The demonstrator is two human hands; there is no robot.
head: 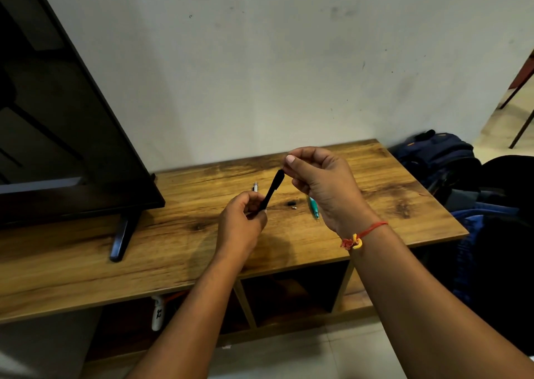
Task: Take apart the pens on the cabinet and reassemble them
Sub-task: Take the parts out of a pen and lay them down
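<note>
A black pen (273, 189) is held tilted above the wooden cabinet (179, 251). My left hand (241, 225) grips its lower end. My right hand (320, 182) pinches the pen's upper tip between thumb and forefinger. On the cabinet top lie a white pen part (255, 187) behind my left hand, a small black piece (292, 204) with a tiny silver bit beside it, and a teal pen (313, 209), partly hidden by my right hand.
A black television (57, 124) stands on the cabinet's left half, its foot (120, 240) reaching toward the front edge. Bags (445, 162) sit on the floor to the right. Open shelves lie below the cabinet top, with a white object (157, 313) inside.
</note>
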